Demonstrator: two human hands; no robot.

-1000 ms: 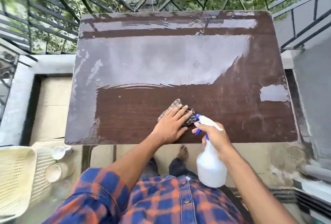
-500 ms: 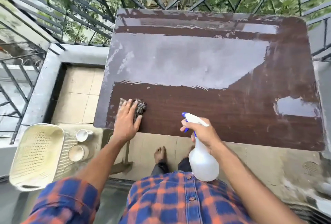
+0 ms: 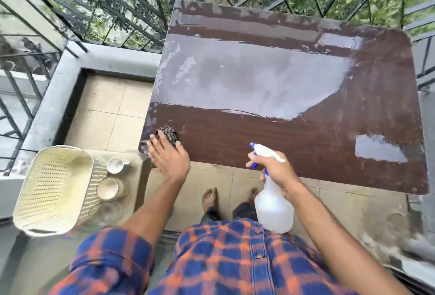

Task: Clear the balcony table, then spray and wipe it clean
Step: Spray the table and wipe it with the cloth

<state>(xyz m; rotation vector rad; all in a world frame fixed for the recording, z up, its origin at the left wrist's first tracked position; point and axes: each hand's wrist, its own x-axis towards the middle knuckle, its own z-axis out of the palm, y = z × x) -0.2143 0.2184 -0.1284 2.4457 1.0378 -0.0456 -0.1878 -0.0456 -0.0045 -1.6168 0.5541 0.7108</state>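
The brown wooden balcony table [image 3: 294, 144] carries a broad wet grey film across its middle and a small wet patch near its right edge. My left hand [image 3: 168, 157] presses flat, fingers straight, on a dark checked cloth [image 3: 168, 132] at the table's near left corner. My right hand [image 3: 275, 169] grips the neck of a white spray bottle [image 3: 273, 207] with a blue trigger, held upright just off the table's near edge, nozzle pointing left.
A cream plastic basket [image 3: 53, 188] lies on its side on a low surface at the left, with two cups [image 3: 115, 165] beside it. Black metal railings [image 3: 131, 12] enclose the balcony beyond the table. My bare feet [image 3: 209, 198] stand on beige floor tiles.
My left hand has slid the cloth leftward along the near edge, from the table's middle to its left corner. My right hand keeps holding the spray bottle.
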